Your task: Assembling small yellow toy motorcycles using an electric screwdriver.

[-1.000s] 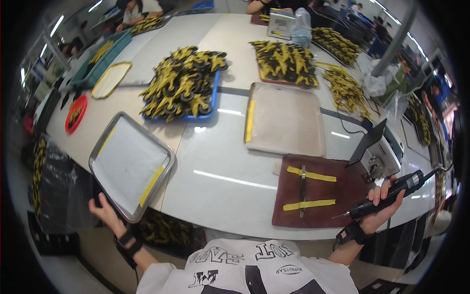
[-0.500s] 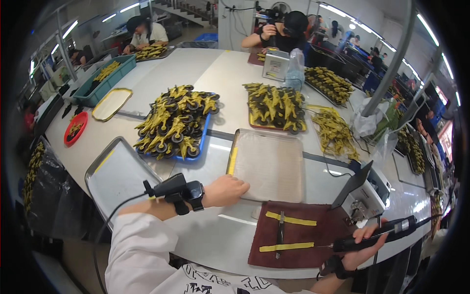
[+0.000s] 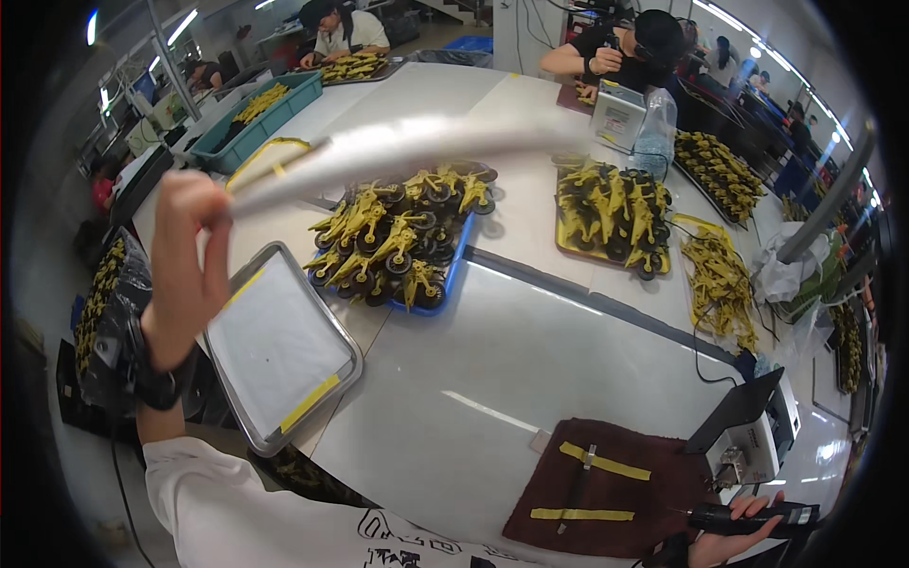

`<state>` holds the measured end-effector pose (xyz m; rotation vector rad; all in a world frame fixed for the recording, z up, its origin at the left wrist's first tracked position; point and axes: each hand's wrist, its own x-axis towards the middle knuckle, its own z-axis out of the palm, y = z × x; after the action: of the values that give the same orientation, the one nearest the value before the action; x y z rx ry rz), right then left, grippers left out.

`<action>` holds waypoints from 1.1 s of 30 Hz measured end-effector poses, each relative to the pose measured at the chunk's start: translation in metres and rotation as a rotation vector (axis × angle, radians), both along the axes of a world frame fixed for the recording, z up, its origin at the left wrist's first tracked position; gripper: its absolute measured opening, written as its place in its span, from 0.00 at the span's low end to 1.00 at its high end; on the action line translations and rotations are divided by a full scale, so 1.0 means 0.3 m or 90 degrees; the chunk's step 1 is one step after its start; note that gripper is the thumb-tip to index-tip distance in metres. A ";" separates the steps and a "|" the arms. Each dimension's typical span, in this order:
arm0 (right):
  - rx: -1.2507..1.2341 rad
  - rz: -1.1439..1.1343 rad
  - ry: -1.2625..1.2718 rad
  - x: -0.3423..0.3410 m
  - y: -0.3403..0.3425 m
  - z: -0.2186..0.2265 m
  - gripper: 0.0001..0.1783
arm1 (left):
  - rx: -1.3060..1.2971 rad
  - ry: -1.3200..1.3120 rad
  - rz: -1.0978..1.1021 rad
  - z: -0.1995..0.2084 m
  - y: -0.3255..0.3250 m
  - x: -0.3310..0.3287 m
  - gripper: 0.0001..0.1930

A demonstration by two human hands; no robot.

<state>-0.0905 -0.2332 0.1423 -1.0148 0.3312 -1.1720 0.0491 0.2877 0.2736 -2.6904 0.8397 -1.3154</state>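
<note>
My left hand point(image 3: 187, 260) is raised at the left, its fingers closed on one end of a shallow tray point(image 3: 407, 151). The tray hangs in the air nearly edge-on, smeared by motion, in front of a blue tray point(image 3: 454, 270) heaped with yellow parts with black wheels point(image 3: 388, 241). At the lower right my right hand point(image 3: 734, 538) is wrapped round a black electric screwdriver point(image 3: 793, 520). Its thin bit points left over a dark red cloth point(image 3: 615, 488). Two yellow strips and a slim dark tool point(image 3: 577, 483) lie on that cloth.
A metal tray with a pale liner point(image 3: 275, 350) lies below my left hand. Farther off are another loaded tray point(image 3: 611, 213), loose yellow parts point(image 3: 717, 275) and a green bin point(image 3: 256, 123). A white device point(image 3: 757, 440) stands beside the cloth. Co-workers sit across the table.
My left hand has lifted the beige tray off the table and swung it up and left. My right hand still holds the screwdriver, now lower in view. The whole view has shifted.
</note>
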 end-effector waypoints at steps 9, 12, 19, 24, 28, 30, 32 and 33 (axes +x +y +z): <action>0.028 0.077 0.023 0.060 0.034 -0.019 0.20 | 0.032 -0.103 0.353 -0.241 0.753 0.540 0.08; 0.018 0.071 0.072 0.073 0.060 -0.014 0.21 | -0.002 -0.005 0.546 -0.527 0.903 0.646 0.26; -0.038 0.072 0.109 0.073 0.070 -0.023 0.23 | -0.175 0.167 0.296 -0.708 0.625 0.638 0.30; -0.003 0.039 0.081 0.042 0.047 -0.071 0.21 | -0.397 0.584 0.206 -0.766 0.494 0.608 0.33; -0.010 0.077 0.034 0.014 0.068 -0.058 0.21 | -0.618 0.670 0.311 -0.788 0.472 0.670 0.42; 0.014 0.079 0.041 -0.003 0.026 -0.084 0.23 | -0.653 0.768 0.387 -0.735 0.475 0.624 0.48; 0.006 0.062 0.035 -0.047 0.002 -0.070 0.24 | -0.618 0.817 0.398 -0.740 0.491 0.658 0.50; 0.014 0.055 0.035 -0.052 -0.002 -0.071 0.23 | -0.618 0.803 0.427 -0.707 0.495 0.639 0.49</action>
<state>-0.1062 -0.2339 0.1211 -1.0336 0.3402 -1.0615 0.2407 0.4361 0.0616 -3.7601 -1.0725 0.4044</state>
